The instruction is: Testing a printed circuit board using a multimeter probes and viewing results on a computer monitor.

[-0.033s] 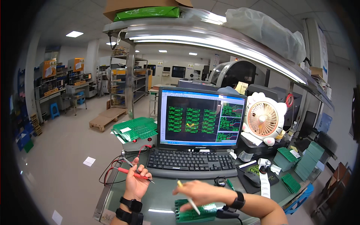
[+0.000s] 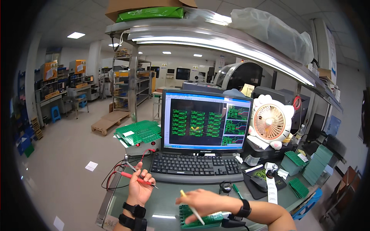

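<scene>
Glass-topped desk surface (image 2: 165, 210) is seen spreading below the hands, bearing everything else. Behind the hands a flat monitor (image 2: 206, 121) is stood upright, its dark screen filled with green circuit-board layouts, and a black keyboard (image 2: 194, 166) is laid just in front of it. To the right of the monitor a pink and white desk fan (image 2: 270, 122) is set, facing forward. At the near edge a green circuit board (image 2: 200, 219) is laid flat, partly covered by the right hand (image 2: 202, 204). That hand is spread over the board with fingers partly apart, and a thin pale yellow probe (image 2: 191, 208) is pinched between them, slanted down to the board. The left hand (image 2: 139, 188), left of the board and near the keyboard's corner, is closed around 2 probes, of which a red probe (image 2: 133, 178) is the plainest, pointing right; red and black leads are trailed away to the left.
</scene>
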A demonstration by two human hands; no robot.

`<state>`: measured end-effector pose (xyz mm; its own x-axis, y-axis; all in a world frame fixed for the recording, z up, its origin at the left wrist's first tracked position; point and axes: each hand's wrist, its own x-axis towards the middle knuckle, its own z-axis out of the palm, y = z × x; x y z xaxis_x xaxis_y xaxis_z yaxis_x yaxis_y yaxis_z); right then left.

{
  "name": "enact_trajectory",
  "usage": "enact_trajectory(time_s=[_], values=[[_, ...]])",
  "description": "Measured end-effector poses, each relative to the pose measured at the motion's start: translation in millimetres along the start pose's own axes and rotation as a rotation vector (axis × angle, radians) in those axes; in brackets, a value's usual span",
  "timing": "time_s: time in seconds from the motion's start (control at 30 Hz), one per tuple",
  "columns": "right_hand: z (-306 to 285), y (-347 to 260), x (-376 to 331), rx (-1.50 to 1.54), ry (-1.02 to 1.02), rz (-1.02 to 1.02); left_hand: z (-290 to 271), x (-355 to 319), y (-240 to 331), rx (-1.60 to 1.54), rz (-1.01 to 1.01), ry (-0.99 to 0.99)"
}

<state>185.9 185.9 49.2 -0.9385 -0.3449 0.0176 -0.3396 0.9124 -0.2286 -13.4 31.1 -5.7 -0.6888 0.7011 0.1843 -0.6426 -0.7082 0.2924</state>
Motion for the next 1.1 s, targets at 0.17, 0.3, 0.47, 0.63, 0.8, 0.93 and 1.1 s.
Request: enact_trajectory(time_s=[0.17, 0.3, 0.47, 0.63, 0.8, 0.93, 1.1], values=[[13, -36, -8, -0.184, 0.146, -0.054, -3, 2, 0, -0.027, -0.002, 0.014], [5, -33, -5, -0.117, -0.120, 0.077, -2, 3, -2, -0.025, 0.003, 0.021], [-47, -30, -26, -0.022, 0.165, 0.050, 15, -3, -6, 0.011, -0.031, -0.044], [-71, -19, -39, 0.328, 0.461, 0.031, 22, -13, -7, 0.084, -0.133, -0.142], [-32, -1, -36, 0.656, 0.608, 0.018, 19, -15, -7, 0.280, -0.339, -0.420], [-9, 2, -35, 0.634, 0.707, -0.048, 7, -12, -9, 0.418, -0.502, -0.583], [-5, 6, -46, 0.573, 0.609, -0.034, 17, -18, -11, 0.826, -0.541, -0.613]])
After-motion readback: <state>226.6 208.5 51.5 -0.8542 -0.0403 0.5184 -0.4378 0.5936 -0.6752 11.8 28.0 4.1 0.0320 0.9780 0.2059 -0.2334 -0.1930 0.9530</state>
